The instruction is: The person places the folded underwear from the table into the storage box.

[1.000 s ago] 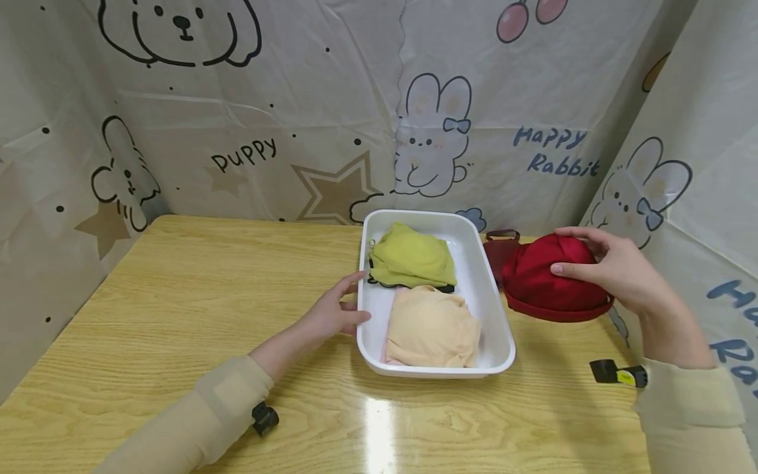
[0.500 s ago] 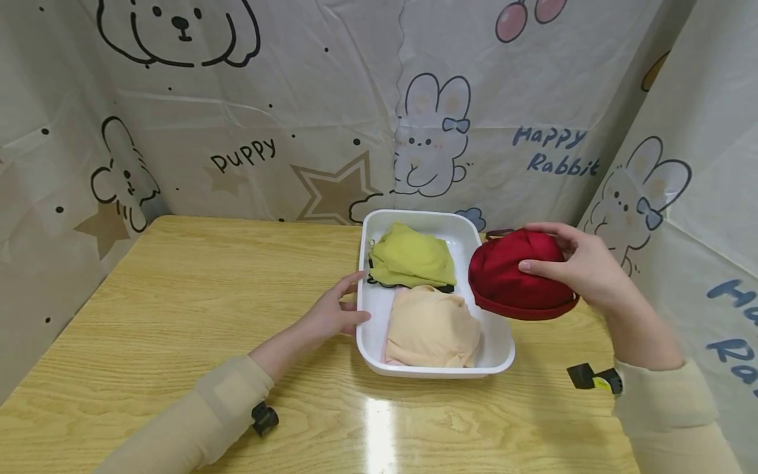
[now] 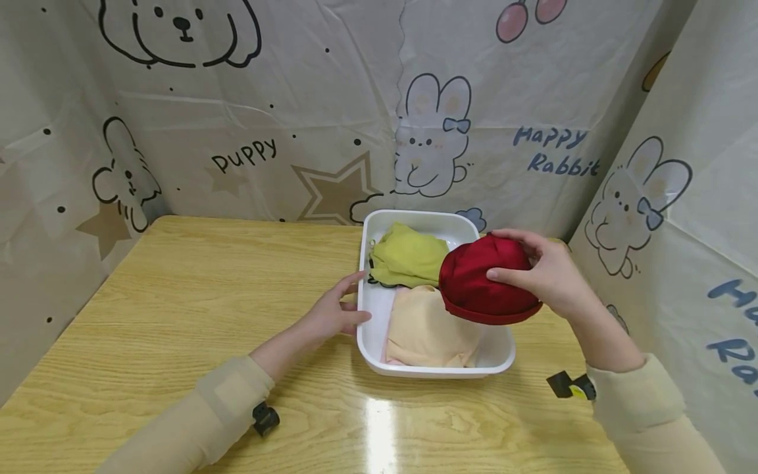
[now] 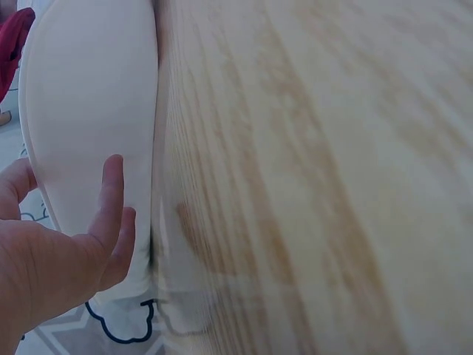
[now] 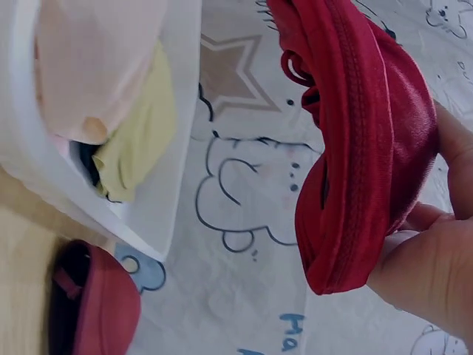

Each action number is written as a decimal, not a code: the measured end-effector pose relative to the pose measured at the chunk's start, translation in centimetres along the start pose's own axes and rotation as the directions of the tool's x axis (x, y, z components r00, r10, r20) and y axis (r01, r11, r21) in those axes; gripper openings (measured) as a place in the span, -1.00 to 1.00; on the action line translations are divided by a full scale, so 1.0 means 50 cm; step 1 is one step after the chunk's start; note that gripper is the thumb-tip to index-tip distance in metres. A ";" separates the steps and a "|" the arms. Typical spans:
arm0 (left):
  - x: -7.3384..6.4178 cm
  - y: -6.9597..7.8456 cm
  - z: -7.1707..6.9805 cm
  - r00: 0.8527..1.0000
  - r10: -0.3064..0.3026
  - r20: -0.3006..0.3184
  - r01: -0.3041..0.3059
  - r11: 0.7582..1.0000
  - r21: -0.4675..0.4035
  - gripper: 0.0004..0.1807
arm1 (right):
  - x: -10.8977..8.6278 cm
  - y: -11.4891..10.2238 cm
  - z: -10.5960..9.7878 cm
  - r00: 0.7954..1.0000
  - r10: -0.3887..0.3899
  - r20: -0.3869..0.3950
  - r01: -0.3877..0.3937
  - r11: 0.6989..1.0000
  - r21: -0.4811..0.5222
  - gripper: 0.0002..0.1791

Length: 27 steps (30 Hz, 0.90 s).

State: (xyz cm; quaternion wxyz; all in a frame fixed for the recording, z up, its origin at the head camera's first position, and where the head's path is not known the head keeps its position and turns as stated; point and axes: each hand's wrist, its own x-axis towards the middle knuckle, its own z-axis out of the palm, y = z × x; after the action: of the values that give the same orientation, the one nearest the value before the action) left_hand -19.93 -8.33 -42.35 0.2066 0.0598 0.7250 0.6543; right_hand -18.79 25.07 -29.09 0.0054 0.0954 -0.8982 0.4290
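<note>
My right hand [image 3: 553,276] holds a folded red bra [image 3: 488,280] over the right side of the white tray [image 3: 497,352]. In the right wrist view the thumb and fingers grip its cup side, with the stitched edge facing the camera. Inside the tray, a yellow-green folded bra [image 3: 408,253] with black trim sits at the back. A cream folded bra [image 3: 429,329] lies in front of it, partly covered by the red one. My left hand [image 3: 326,316] rests at the tray's left wall, its fingers fairly straight and spread, with tips at the rim.
A dark red folded bra [image 5: 111,307] lies on the table just right of the tray, hidden behind the held one in the head view. The wooden table [image 3: 237,283] ends at a printed curtain [image 3: 284,99] behind and at both sides.
My right hand has carried the red bra leftward, from beside the tray to above its right half. The left hand and the tray stay in place.
</note>
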 end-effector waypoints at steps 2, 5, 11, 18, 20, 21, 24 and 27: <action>0.001 0.000 0.000 1.000 0.000 0.000 0.000 1.000 -0.002 -0.11 | 0.001 0.002 0.009 1.000 -0.016 0.014 0.016 1.000 0.005 -0.28; 0.001 -0.001 0.000 1.000 0.001 -0.001 -0.001 1.000 -0.001 -0.11 | 0.003 0.005 0.024 1.000 -0.011 0.025 0.011 1.000 -0.005 -0.28; 0.002 -0.003 -0.002 1.000 0.004 0.005 -0.004 1.000 -0.003 -0.11 | 0.011 0.018 0.060 0.999 0.019 0.043 -0.021 0.999 0.040 -0.24; 0.001 -0.001 -0.003 1.000 0.006 0.011 -0.005 1.000 -0.009 -0.11 | 0.017 0.037 0.097 0.998 0.014 0.065 -0.018 0.998 0.064 -0.26; 0.001 -0.001 -0.003 1.000 0.002 0.007 -0.002 1.000 -0.007 -0.11 | 0.017 0.042 0.108 0.998 0.009 0.069 -0.014 0.997 0.070 -0.27; 0.001 -0.001 -0.003 1.000 0.002 0.005 -0.002 1.000 -0.009 -0.11 | 0.017 0.045 0.113 0.997 0.005 0.071 -0.011 0.997 0.076 -0.28; 0.001 -0.001 -0.002 1.000 -0.005 0.002 0.005 1.000 -0.009 -0.11 | 0.014 0.052 0.131 0.996 -0.003 0.088 -0.007 0.993 0.115 -0.29; 0.000 0.001 -0.002 1.000 -0.005 0.002 0.005 1.000 -0.010 -0.11 | 0.011 0.061 0.147 0.994 -0.006 0.106 -0.009 0.989 0.145 -0.30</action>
State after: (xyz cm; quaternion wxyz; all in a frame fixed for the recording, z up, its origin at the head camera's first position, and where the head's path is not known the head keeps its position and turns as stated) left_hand -19.97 -8.40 -42.31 0.2093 0.0579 0.7216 0.6574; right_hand -19.32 21.18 -36.01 -0.0497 0.1176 -0.8637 0.4876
